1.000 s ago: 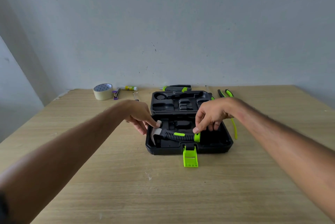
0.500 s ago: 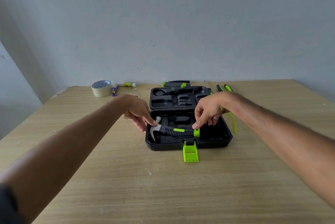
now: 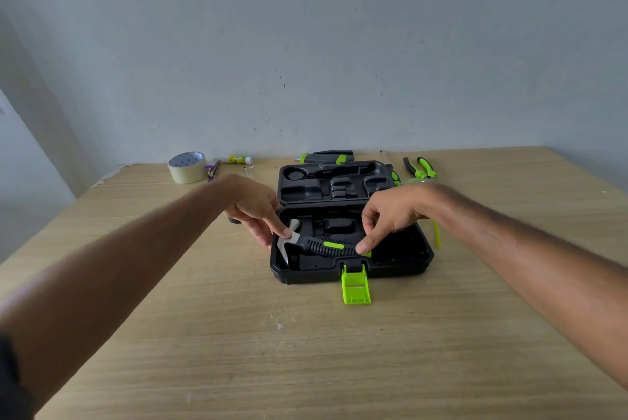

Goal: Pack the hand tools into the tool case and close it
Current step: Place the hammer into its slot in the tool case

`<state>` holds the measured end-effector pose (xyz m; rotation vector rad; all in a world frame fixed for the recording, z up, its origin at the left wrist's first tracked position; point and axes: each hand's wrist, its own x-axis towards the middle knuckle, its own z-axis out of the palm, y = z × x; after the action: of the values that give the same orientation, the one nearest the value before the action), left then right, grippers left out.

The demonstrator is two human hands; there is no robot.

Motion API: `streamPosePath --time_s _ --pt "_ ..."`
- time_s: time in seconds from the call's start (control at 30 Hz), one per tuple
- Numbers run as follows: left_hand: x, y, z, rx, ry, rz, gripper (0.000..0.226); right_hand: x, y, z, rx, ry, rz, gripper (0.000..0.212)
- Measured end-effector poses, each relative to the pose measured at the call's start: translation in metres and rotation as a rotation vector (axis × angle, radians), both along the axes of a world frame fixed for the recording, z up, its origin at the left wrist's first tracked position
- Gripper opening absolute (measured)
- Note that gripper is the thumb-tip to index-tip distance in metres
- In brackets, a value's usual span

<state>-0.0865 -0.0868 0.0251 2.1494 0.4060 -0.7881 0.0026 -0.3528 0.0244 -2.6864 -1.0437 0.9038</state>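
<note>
**Both hands on the hammer in the open case**

A roll of tape [image 3: 187,166] sits far left at the back of the wooden table [image 3: 204,334], with a glue stick [image 3: 240,159] just beside it. The left hand [image 3: 253,205] reaches over the left edge of the open tool case [image 3: 401,260]; its fingertips [image 3: 286,233] press on the metal head of the hammer [image 3: 319,244], fingers extended rather than curled around it. The hammer lies across the front of the lower tray, head to the left, black-and-green handle pointing right. The right hand [image 3: 390,215] pinches down on the handle's far end with thumb and forefinger, the other fingers loosely bent. The green latch [image 3: 355,285] hangs open at the front. Whether the hammer is fully seated in its recess cannot be told. Behind the lid a green-and-black tool [image 3: 326,158] is partly hidden; pliers [image 3: 419,168] lie at right, partly cut off by the right wrist.
</note>
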Motion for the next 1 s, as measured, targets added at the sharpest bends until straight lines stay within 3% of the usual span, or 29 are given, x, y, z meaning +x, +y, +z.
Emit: streamPosePath --time_s 0.17,0.43,0.7,1.0 --pt "0.000 0.001 -0.002 0.008 -0.013 0.000 0.045 -0.004 0.011 0.006 -0.071 0.032 -0.030 0.044" --pt "-0.008 -0.001 -0.008 0.019 -0.089 -0.024 0.029 0.001 0.013 -0.002 -0.074 0.015 -0.064 0.048" --pt "-0.007 0.002 -0.007 -0.057 -0.063 -0.057 0.051 0.004 0.011 0.000 -0.053 0.104 -0.043 0.041" --pt "-0.009 0.001 -0.012 0.015 -0.108 -0.092 0.044 0.001 0.012 -0.002 -0.033 0.053 -0.071 0.043"
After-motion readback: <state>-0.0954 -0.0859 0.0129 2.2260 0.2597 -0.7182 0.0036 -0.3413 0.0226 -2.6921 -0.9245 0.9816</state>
